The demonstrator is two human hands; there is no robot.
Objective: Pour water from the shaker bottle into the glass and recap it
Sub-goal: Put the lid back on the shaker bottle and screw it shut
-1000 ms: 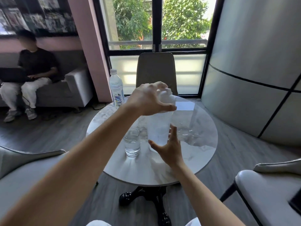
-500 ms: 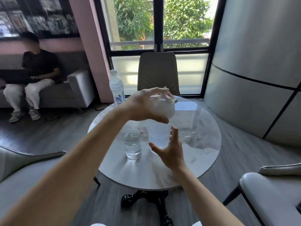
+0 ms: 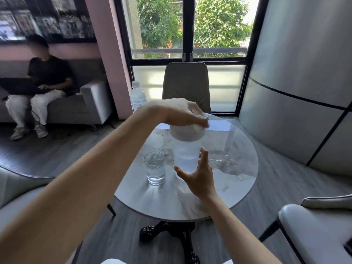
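Under left hand (image 3: 182,113): shaker bottle (image 3: 186,149).

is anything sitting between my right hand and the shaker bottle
Nothing visible. The right hand is open right beside the shaker bottle, near its lower body. The glass stands on the bottle's other side, and the left hand rests on the lid.

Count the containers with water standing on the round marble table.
3: a clear drinking glass at left, a translucent shaker bottle beside it under the left hand, and a capped plastic water bottle at the far edge.
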